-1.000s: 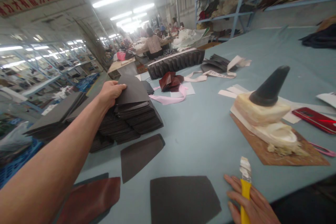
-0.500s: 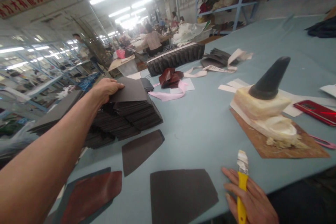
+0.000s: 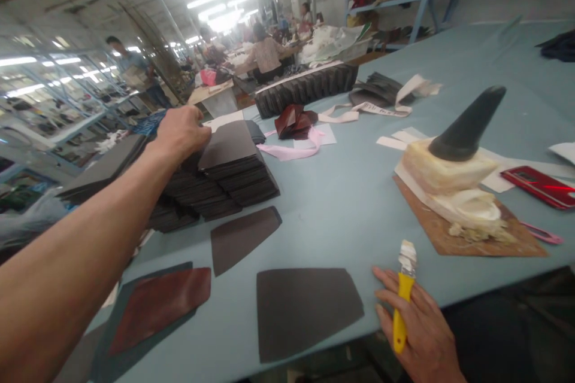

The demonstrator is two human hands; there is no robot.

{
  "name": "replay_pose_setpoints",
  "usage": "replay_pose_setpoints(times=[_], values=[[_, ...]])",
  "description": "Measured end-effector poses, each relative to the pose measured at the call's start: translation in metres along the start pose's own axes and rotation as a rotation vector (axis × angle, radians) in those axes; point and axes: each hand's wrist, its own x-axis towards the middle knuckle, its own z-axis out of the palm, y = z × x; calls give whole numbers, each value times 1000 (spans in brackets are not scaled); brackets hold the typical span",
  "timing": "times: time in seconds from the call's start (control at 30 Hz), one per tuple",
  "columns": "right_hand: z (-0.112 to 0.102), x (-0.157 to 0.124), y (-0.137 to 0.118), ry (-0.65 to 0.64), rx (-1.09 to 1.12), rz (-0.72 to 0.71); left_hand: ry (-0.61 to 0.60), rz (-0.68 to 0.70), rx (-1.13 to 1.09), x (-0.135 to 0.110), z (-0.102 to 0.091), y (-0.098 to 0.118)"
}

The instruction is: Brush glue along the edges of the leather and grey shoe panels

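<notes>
My left hand (image 3: 182, 131) reaches to the left side of a tall stack of dark grey-brown sheet pieces (image 3: 233, 146). Its fingers are curled, and whatever they grip is hidden behind the hand. Low on the right, my right hand (image 3: 420, 323) rests by the table edge, holding a yellow-handled brush (image 3: 404, 302) between its fingers, white-coated bristles pointing up. Left of it one dark piece (image 3: 308, 311) lies flat. A smaller dark piece (image 3: 245, 239) lies below the stack, and a reddish-brown piece (image 3: 162, 308) lies over a dark one at lower left.
A dark cone (image 3: 467, 125) stands on a cream block on a brown board (image 3: 431, 233) at right. Near it are a red phone-like device (image 3: 539, 185) and a pink-handled tool (image 3: 543, 233). Farther back are crumpled brown material (image 3: 294, 121), a pink strip (image 3: 291, 151) and a row of dark pieces (image 3: 309, 87).
My left hand has shifted up and left relative to the stack's top, off the top piece where its fingers lay. My right hand still holds the brush. The view has tilted slightly.
</notes>
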Motion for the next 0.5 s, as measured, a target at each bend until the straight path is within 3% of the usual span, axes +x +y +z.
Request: replay_pose_setpoints(times=[0.13, 0.27, 0.37, 0.5], values=[[-2, 1, 0, -15, 13, -1, -8, -119, 68, -38, -23, 20], [-4, 1, 0, -35, 1, 5, -29, -132, 1, -105, -31, 24], [-7, -1, 0, -59, -4, 16, -110, -177, -92, -165, -20, 9], [-7, -7, 3, -89, -11, 65, -237, -292, -215, -253, 13, -14]])
